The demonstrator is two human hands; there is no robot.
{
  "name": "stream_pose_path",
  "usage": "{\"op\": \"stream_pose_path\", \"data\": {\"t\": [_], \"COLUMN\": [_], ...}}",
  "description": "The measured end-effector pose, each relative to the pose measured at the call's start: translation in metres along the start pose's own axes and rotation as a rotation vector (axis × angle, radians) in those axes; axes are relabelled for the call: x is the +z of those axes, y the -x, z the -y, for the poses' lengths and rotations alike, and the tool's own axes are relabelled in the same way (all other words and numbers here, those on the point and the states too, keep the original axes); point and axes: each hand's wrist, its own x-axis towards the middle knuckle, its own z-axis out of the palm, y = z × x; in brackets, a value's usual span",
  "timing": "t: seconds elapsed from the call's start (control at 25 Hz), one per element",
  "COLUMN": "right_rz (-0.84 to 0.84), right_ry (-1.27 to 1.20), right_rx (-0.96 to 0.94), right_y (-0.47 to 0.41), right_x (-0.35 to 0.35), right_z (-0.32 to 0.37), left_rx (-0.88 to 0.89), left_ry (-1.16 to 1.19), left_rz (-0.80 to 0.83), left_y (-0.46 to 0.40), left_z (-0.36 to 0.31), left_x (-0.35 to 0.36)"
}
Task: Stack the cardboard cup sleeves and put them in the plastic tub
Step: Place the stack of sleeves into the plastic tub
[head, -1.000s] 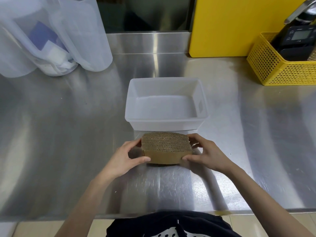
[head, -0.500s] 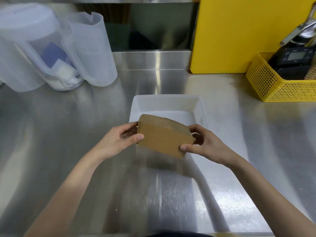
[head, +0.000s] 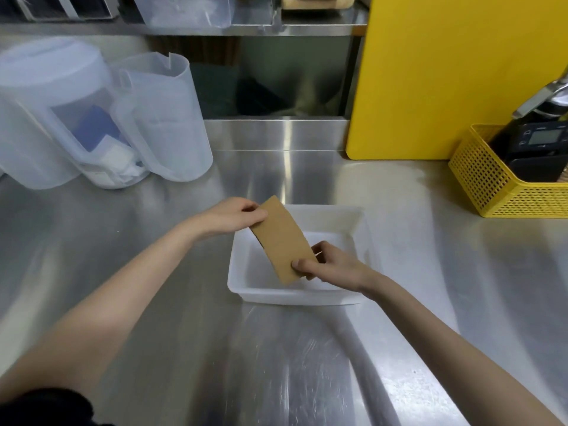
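Note:
A brown stack of cardboard cup sleeves (head: pixel 281 238) hangs tilted over the white plastic tub (head: pixel 295 295), its lower end down inside the tub. My left hand (head: pixel 233 215) grips the stack's upper far end above the tub's left rim. My right hand (head: pixel 325 264) pinches the lower near end inside the tub. Only the stack's flat front face shows. The tub holds nothing else that I can see.
The tub sits mid-counter on a steel worktop (head: pixel 153 302). Translucent plastic jugs (head: pixel 159 118) stand at the back left. A yellow board (head: pixel 455 72) leans at the back right, beside a yellow mesh basket (head: pixel 504 186) holding a black device.
Both hands lifted the sleeve stack off the counter in front of the tub, carried it forward over the tub and tipped it steeper. The camera view rose.

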Motion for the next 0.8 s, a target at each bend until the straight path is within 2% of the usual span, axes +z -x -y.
{"op": "stream_pose_path", "data": {"t": [0.24, 0.4, 0.56, 0.8], "right_rz": [0.184, 0.264, 0.314, 0.403], "right_ry": [-0.148, -0.152, -0.119, -0.055], "right_rx": [0.079, 0.135, 0.140, 0.160], "right_y": [-0.025, -0.043, -0.053, -0.061], "right_x": [0.007, 0.017, 0.026, 0.033], "right_z": [0.008, 0.006, 0.003, -0.002], "left_rx": [-0.048, -0.031, 0.010, -0.065], "left_ry": [-0.364, -0.535, -0.604, -0.677], "left_rz": [0.083, 0.075, 0.123, 0.203], "left_y": [-0.038, -0.048, -0.051, -0.051], "left_z": [-0.003, 0.003, 0.008, 0.007], "left_x": [0.005, 0.016, 0.023, 0.028]}}
